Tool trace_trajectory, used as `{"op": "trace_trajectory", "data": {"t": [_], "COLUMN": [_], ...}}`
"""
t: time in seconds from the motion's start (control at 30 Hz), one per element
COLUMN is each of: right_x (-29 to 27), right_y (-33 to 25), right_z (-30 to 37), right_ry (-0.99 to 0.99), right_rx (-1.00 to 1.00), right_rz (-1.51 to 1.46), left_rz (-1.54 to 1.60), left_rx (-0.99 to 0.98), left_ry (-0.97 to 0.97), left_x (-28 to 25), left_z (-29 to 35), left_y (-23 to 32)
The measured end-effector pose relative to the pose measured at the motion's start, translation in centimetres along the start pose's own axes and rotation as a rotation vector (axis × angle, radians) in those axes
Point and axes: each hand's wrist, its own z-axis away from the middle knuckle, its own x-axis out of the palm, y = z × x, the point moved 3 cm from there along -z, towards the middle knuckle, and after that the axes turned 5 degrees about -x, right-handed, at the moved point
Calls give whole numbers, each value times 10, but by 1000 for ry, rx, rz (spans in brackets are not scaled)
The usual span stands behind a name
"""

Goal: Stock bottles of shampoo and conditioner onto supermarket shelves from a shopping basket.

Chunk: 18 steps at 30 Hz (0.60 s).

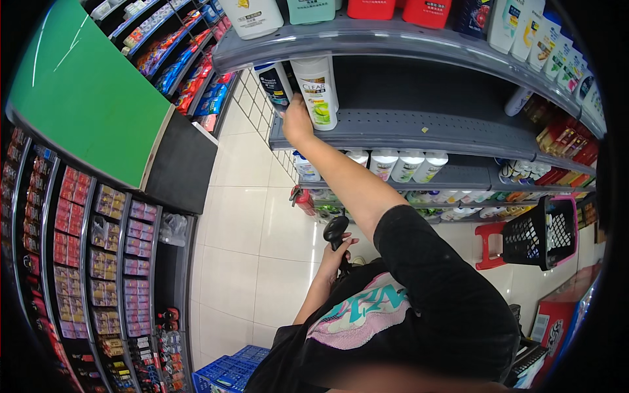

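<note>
My right hand (298, 122) reaches up to the left end of a grey shelf (419, 128). Its fingers close on the lower side of a dark blue shampoo bottle (274, 85), partly hidden between that bottle and its neighbour. That neighbour is a white shampoo bottle (317, 95) with a green and yellow label, standing upright just right of the hand. Lower down, in front of my body, my left hand (333, 257) is wrapped round the handle of a black handheld scanner (336, 229), whose head points upward.
Large bottles (311, 10) line the shelf above. White-capped bottles (409, 165) stand below. A wire grid (252, 105) edges the unit at left. A red stool (490, 245) and black basket (540, 232) stand right; a blue crate (229, 372) sits low left.
</note>
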Motion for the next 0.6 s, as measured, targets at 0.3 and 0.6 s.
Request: {"op": "trace_trajectory", "data": {"t": [0.3, 0.6], "right_x": [-52, -200], "right_y": [-30, 53], "right_z": [59, 195], "right_ry": [4, -427], "right_rx": [-312, -340], "right_rz": [-266, -263], "left_rz": [11, -138], "left_rx": [-39, -98], "left_ry": [-90, -180], "left_x": [12, 52], "left_z": [-13, -30], "left_y": [-14, -26]}}
